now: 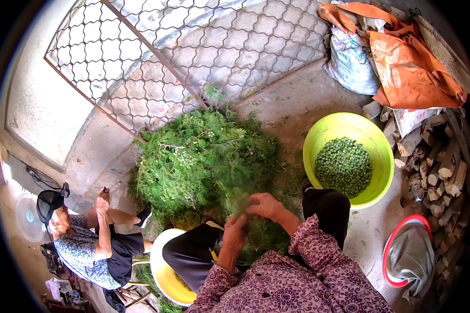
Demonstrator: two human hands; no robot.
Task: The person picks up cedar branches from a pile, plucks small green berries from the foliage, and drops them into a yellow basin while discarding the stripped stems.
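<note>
In front of my lap, my left hand (235, 233) is closed around a feathery green sprig (235, 202), which is smeared by motion. Close beside it, my right hand (267, 206) has its fingers pinched together at the sprig's edge; what lies between them is too small to make out. Just beyond both hands spreads a big heap of green leafy branches (193, 161), with small pale round fruits among the twigs. To the right of my knee stands a yellow-green basin (314, 136) holding many small round green fruits (343, 166).
At left a seated person (89, 245) in a patterned shirt raises a hand. A yellow basin (164, 245) stands between us. A metal grille (183, 78) backs the heap. At right are stacked firewood (436, 172), an orange sack (412, 70) and a red-rimmed basin (389, 261) with grey cloth.
</note>
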